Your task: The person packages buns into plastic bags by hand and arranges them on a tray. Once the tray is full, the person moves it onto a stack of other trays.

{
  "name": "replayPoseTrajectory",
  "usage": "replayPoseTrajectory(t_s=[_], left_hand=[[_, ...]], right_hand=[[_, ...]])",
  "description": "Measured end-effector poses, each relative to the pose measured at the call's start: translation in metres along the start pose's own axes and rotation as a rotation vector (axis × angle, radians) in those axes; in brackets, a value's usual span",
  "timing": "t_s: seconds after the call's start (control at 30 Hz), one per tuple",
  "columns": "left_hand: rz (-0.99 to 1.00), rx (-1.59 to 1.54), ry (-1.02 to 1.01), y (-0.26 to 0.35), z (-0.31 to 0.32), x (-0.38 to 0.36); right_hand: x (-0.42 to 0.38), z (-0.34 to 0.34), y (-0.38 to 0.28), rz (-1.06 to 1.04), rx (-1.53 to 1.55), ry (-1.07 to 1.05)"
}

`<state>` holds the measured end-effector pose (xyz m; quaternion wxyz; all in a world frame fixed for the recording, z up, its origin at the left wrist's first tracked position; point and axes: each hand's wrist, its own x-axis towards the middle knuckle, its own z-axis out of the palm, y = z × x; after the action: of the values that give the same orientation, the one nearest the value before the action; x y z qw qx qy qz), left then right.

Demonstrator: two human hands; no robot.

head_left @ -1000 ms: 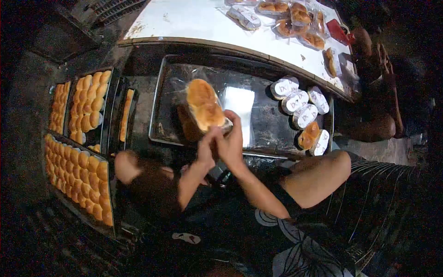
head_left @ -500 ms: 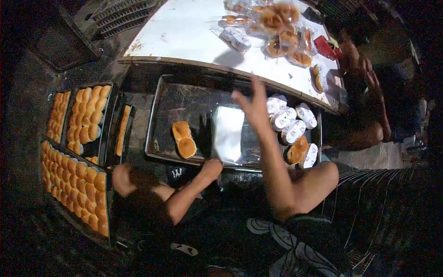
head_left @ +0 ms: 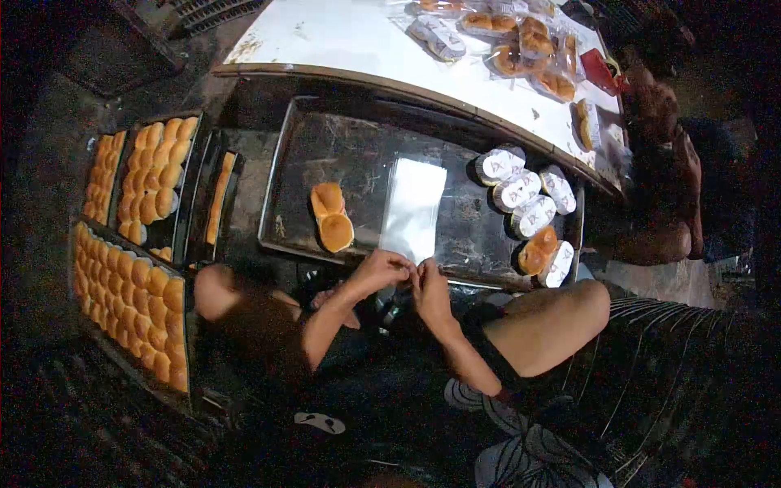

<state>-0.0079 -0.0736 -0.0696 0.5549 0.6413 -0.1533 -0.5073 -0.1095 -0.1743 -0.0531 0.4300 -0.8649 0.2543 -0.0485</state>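
Observation:
A stack of clear, shiny plastic bags (head_left: 413,207) lies flat on the large dark baking tray (head_left: 277,175). At its near edge my left hand (head_left: 382,272) and my right hand (head_left: 431,291) meet, fingertips pinched together on the bag edge. Left of the stack, close to my left hand, rests a browned double bun (head_left: 332,218) with a filling showing along its side. Several buns with white printed paper (head_left: 533,215) are grouped at the tray's right end, and one bun (head_left: 538,250) there shows its brown top.
Trays of joined bread rolls (head_left: 134,305) stand at the left. Beyond the baking tray, a white table (head_left: 342,41) carries bagged buns (head_left: 535,49) and a red item (head_left: 600,73). Another person's arm (head_left: 687,179) is at the right.
My right hand has come down from above the tray, fingers spread before, to meet my left hand at the bags' near edge. My left hand has moved slightly right and up. The view has shifted.

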Motion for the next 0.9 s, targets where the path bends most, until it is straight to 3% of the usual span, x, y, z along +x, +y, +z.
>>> replayPoseTrajectory(t_s=[0.13,0.33,0.4,0.47,0.53,0.6,0.67,0.7,0.73,0.77,0.8,0.83,0.87,0.9], left_hand=[[-0.086,-0.170,0.032,0.012,-0.001,-0.002],[0.087,-0.202,0.041,0.004,0.002,-0.001],[0.388,0.098,0.403,0.002,0.001,0.001],[0.426,0.208,0.485,0.033,0.008,-0.016],[0.520,0.183,0.421,0.042,0.015,-0.027],[0.482,0.241,0.455,0.045,0.011,-0.026],[0.579,-0.630,0.655,0.041,0.008,-0.010],[0.334,-0.984,0.564,0.028,-0.013,-0.006],[0.294,-1.161,0.299,0.037,-0.036,-0.021],[0.367,-1.120,0.356,0.037,-0.057,-0.022],[0.355,-1.086,0.506,0.044,-0.071,-0.032],[0.607,-1.164,0.121,-0.006,-0.125,-0.023],[0.490,-1.089,0.492,0.000,-0.143,-0.041],[0.522,-1.111,0.723,0.030,-0.133,-0.050]], right_hand=[[0.002,-0.007,-0.004,0.026,0.080,0.033],[0.000,-0.011,-0.015,0.067,-0.017,-0.094],[0.007,-0.014,-0.012,0.017,-0.052,-0.117],[0.039,-0.037,-0.037,0.537,0.579,-0.524],[0.066,-0.024,-0.017,0.428,0.911,-0.301],[0.076,-0.008,-0.064,0.160,1.385,-0.023],[0.065,0.002,-0.095,0.141,1.767,-0.072],[0.055,0.018,-0.093,0.308,1.863,-0.232],[0.050,0.032,-0.088,0.479,1.947,-0.395],[0.052,0.037,-0.085,0.478,1.955,-0.398],[0.058,0.041,-0.082,0.539,1.621,-0.504],[0.066,0.050,-0.077,0.580,1.280,-0.591],[0.086,0.088,-0.047,0.203,0.723,-0.315],[0.101,0.114,-0.051,0.158,0.210,-0.142]])
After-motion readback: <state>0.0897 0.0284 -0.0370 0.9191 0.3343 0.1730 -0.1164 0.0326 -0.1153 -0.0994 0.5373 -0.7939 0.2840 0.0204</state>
